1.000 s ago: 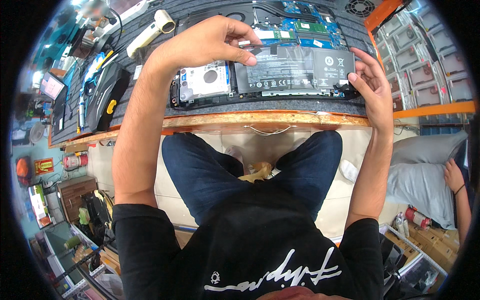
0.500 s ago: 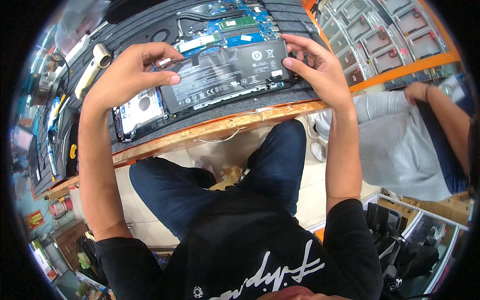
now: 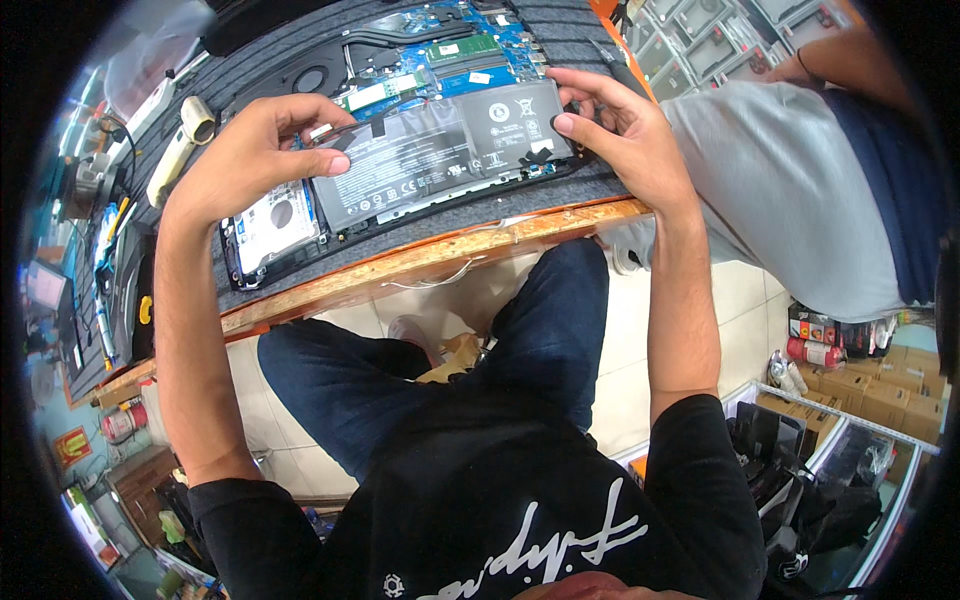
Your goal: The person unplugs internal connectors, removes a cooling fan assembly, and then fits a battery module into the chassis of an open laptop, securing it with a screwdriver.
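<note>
A flat black laptop battery (image 3: 430, 145) with white print lies over the near part of an opened laptop, slightly tilted. My left hand (image 3: 275, 150) grips its left end, thumb on top and fingers curled behind. At the battery's right end, my right hand (image 3: 615, 130) pinches the edge between thumb and fingers. Behind the battery the blue circuit board (image 3: 500, 50), a green memory module (image 3: 464, 48) and a fan (image 3: 310, 78) are exposed. The silver hard drive (image 3: 275, 225) sits at the laptop's near left corner. What lies beneath the battery is hidden.
The grey ribbed mat (image 3: 400, 232) ends at a wooden table edge (image 3: 430, 262). A cream-coloured tool (image 3: 190, 135) lies to the left. Another person in grey trousers (image 3: 780, 180) stands close on the right, beside a rack of boxed parts (image 3: 700, 40).
The battery and both hands have shifted slightly to the left, the battery lying a little lower at its right end. The other person has moved nearer the table on the right.
</note>
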Available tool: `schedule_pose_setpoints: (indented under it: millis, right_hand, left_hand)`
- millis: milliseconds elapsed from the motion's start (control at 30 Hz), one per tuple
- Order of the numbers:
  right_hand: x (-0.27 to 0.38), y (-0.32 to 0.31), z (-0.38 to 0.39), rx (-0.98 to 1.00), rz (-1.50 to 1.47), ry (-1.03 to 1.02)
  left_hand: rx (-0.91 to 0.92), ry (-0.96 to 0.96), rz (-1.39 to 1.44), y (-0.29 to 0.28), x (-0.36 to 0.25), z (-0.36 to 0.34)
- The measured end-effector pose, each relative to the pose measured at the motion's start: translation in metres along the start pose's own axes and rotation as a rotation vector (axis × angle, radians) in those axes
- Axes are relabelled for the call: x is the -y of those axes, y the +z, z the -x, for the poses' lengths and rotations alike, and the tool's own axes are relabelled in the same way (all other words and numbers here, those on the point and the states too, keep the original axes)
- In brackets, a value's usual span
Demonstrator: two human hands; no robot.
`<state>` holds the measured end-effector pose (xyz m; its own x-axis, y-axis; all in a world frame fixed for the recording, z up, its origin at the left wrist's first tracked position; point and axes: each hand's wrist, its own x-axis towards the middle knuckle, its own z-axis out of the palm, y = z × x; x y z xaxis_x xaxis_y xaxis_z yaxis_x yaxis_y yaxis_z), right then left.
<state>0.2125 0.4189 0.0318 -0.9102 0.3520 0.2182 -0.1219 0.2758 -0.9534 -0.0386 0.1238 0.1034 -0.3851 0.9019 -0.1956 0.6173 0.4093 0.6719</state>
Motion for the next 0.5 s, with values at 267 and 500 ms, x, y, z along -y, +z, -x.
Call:
schedule_pose_setpoints:
  millis: [267, 500]
  right_hand:
    - [-0.004, -0.007, -0.005, 0.01, 0.298, -0.099]
    - [-0.001, -0.01, -0.003, 0.012, 0.349, -0.102]
  left_hand:
    - [0.032, 0.045, -0.025, 0.0, 0.007, -0.002]
    - [-0.042, 0.12, 0.188, 0.009, 0.01, -0.001]
